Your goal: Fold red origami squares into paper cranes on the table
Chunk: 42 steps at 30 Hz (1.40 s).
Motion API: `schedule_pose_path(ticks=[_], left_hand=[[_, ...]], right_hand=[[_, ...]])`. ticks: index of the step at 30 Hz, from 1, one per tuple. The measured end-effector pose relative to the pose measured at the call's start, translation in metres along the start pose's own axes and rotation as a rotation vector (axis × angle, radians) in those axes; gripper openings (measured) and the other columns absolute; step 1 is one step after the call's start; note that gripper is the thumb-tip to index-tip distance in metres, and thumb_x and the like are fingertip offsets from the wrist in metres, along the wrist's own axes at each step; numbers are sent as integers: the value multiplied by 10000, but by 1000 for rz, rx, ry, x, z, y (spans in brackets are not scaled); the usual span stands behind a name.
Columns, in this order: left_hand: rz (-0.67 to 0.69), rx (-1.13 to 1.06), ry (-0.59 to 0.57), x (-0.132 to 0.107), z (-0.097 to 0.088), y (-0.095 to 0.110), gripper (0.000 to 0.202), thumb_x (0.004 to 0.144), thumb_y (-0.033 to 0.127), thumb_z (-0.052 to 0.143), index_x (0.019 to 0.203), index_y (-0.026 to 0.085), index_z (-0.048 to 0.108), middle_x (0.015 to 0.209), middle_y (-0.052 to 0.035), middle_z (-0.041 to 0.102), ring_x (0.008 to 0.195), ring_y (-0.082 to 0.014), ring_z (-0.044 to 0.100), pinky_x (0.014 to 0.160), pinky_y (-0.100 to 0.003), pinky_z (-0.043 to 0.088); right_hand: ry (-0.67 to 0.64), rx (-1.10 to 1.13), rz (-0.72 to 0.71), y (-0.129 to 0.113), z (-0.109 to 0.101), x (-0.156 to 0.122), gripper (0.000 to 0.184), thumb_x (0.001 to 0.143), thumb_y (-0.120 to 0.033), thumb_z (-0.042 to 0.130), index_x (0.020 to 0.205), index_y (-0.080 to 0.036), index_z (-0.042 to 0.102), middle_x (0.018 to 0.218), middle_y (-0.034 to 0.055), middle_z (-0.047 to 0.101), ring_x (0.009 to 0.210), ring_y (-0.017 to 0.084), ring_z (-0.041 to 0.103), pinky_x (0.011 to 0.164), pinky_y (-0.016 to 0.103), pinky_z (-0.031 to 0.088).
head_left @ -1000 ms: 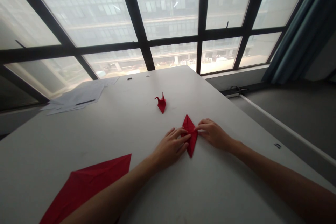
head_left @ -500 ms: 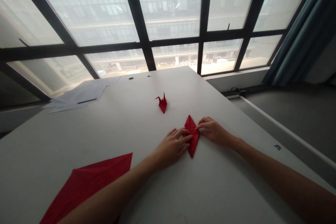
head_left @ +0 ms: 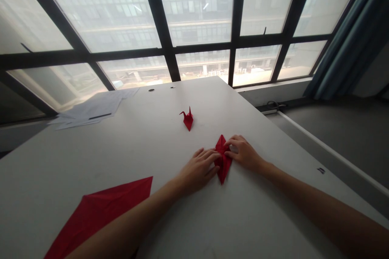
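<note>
A folded piece of red origami paper (head_left: 223, 166), shaped like a narrow diamond, lies on the white table between my hands. My left hand (head_left: 199, 170) rests with spread fingers on its left side, thumb nearer to me. From the right, my right hand (head_left: 245, 153) pinches the paper's right edge near the middle, with thumb and index finger bent over it. Those fingers cover part of the folds. Beyond my hands stands a finished red paper crane (head_left: 188, 121), its two thin points upward.
A larger creased red sheet (head_left: 100, 210) lies at the lower left, partly under my left forearm. White papers (head_left: 88, 109) with a dark pen (head_left: 100, 116) lie at the far left. The table (head_left: 258, 218) has its right edge beyond my right arm; windows rise behind.
The folded paper has shifted slightly to the right. My right hand's fingers have moved inward over its right side; my left hand has barely moved.
</note>
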<state>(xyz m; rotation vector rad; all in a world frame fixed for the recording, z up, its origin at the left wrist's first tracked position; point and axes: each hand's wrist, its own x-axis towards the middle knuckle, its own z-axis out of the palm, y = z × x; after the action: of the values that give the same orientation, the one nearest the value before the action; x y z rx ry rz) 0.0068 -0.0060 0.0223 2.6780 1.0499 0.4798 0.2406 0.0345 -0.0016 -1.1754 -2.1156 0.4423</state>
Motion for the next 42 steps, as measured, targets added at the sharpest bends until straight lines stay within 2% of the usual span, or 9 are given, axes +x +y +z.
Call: schedule_pose_path(ticks=[10,16,21,25,31,33,36,39,42], left_hand=[[93,56,-13,-2,-1,0,338,971,277,535,1298,342,588,1365,-51,536,1331,-240,448,1164,-508,265],[121,103,-4,-2,-3,9,311,959,318,556,1263,286,616,1224,-70,595,1163,-243,536,1038,-436,423],[176,100,-22,-3,-3,12,270,982,326,515,1213,259,638,1209,-53,629,1156,-210,568,1068,-401,412],[131,116,4,-3,-2,10,304,1020,299,422,1244,241,618,1289,-35,637,1289,-198,514,1153,-415,340],[21,202,26,-3,4,5,367,1027,301,379,1328,208,568,1410,-65,569,1357,-226,471,1169,-455,330],[27,201,26,-3,5,3,383,1018,295,401,1355,189,550,1429,-81,550,1363,-221,466,1171,-430,338],[43,186,19,-2,6,2,393,1014,286,409,1369,184,544,1435,-86,544,1371,-208,460,1173,-402,343],[40,159,28,-1,4,3,391,1015,274,396,1372,201,540,1427,-72,553,1376,-192,453,1177,-398,340],[-5,148,38,0,3,4,393,1023,273,369,1369,197,539,1423,-71,558,1375,-186,454,1185,-406,322]], right_hand=[[23,-30,11,-3,3,-1,221,789,-190,730,1003,-231,691,1034,49,622,1025,231,537,949,383,439],[34,-74,-17,-4,3,-2,276,778,-175,728,1043,-235,680,1114,53,620,1067,231,537,973,391,432],[0,-102,-9,-6,2,-2,199,809,-196,703,1003,-238,689,1186,51,629,1130,234,538,1000,412,398],[23,-187,46,-7,0,-2,76,832,-260,699,900,-227,689,1082,51,655,1061,239,559,956,412,401],[31,-305,81,-12,-2,-3,109,855,-312,670,834,-209,642,961,66,647,953,241,568,872,383,439],[43,-337,77,-15,-2,-4,131,873,-318,646,932,-201,654,1024,90,654,993,259,574,894,404,443],[15,-341,-53,-19,-3,-5,344,934,-313,566,1254,-191,590,1329,132,582,1255,286,492,1055,454,369],[-199,-292,-236,-20,-2,-7,524,992,-404,469,1477,-215,404,1540,101,405,1451,260,290,1178,473,222],[-371,-268,-240,-18,-1,-11,645,995,-534,397,1545,-221,271,1583,95,322,1481,255,229,1200,489,169]])
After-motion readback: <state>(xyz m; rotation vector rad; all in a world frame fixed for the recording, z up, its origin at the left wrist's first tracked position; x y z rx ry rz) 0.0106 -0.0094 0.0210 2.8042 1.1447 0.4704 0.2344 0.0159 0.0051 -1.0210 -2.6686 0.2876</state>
